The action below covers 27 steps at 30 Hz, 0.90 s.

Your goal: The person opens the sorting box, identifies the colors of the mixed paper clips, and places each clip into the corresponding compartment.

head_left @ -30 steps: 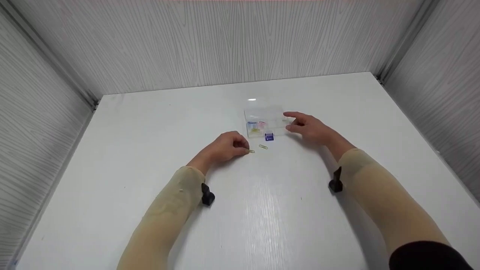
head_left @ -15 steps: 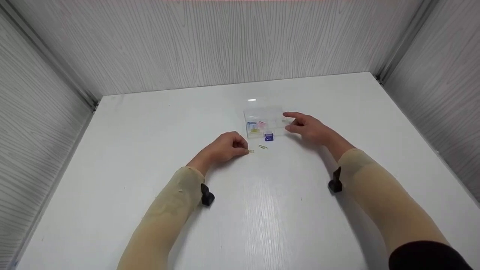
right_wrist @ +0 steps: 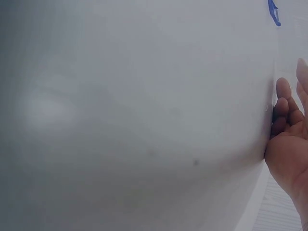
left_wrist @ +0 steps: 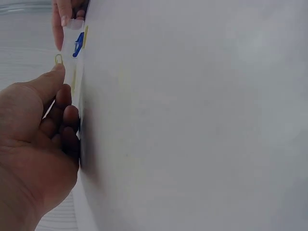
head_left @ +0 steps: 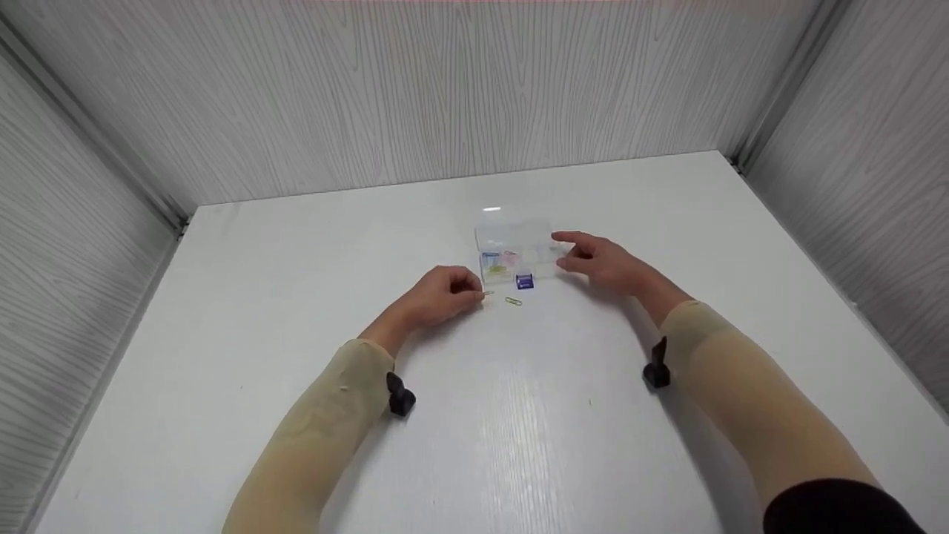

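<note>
Between thumb and index finger, my left hand [head_left: 445, 297] pinches a yellow paper clip [left_wrist: 58, 58]; its loop sticks up past the thumb tip. The clip is slightly above the table, by the near left corner of a clear plastic box [head_left: 515, 236]. That box lies with its lid folded back. Blue, pink and yellow paper clips [head_left: 498, 268] are in its left part. A blue latch [head_left: 525, 282] is at the box's front. My right hand [head_left: 604, 265] holds the box's right end, index finger at the lid and thumb near the front. Another yellow paper clip [head_left: 513, 301] lies before the latch.
The white table [head_left: 460, 445] extends around the box, with a wood-grain panel [head_left: 445, 89] behind it and more panels at both sides. Black wrist cameras [head_left: 401, 397] hang below both sleeves.
My left hand has picked the yellow paper clip up from the table and raised it slightly. The right hand stays at the box. The head view has tilted a little.
</note>
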Each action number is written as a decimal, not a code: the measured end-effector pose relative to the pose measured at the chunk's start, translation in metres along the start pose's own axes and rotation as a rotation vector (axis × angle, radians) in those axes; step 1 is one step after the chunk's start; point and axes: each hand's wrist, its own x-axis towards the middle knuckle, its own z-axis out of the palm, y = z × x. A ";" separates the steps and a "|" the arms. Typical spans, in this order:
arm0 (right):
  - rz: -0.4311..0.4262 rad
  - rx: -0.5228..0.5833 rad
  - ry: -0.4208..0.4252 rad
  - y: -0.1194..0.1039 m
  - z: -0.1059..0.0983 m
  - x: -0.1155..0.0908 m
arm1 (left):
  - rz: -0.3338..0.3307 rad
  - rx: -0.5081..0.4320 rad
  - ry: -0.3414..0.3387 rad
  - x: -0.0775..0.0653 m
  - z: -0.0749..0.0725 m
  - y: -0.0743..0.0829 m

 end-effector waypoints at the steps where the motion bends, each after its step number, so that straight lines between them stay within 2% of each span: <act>1: 0.001 -0.001 0.000 0.000 0.000 0.000 | -0.003 -0.023 0.015 0.000 0.000 0.001; 7: 0.007 -0.017 0.005 0.000 0.000 0.001 | 0.001 -0.116 0.135 0.011 0.002 0.015; 11: 0.013 -0.016 0.002 -0.001 0.001 0.000 | -0.006 -0.111 0.199 0.021 0.007 0.023; 14: 0.007 -0.016 -0.004 0.000 0.003 0.000 | -0.040 -0.108 0.241 0.028 0.013 0.026; 21: -0.016 -0.037 0.002 0.000 0.005 0.000 | -0.085 -0.106 0.309 0.042 0.023 0.025; 27: 0.002 -0.043 0.004 -0.002 0.001 -0.001 | -0.080 -0.103 0.341 0.047 0.028 0.028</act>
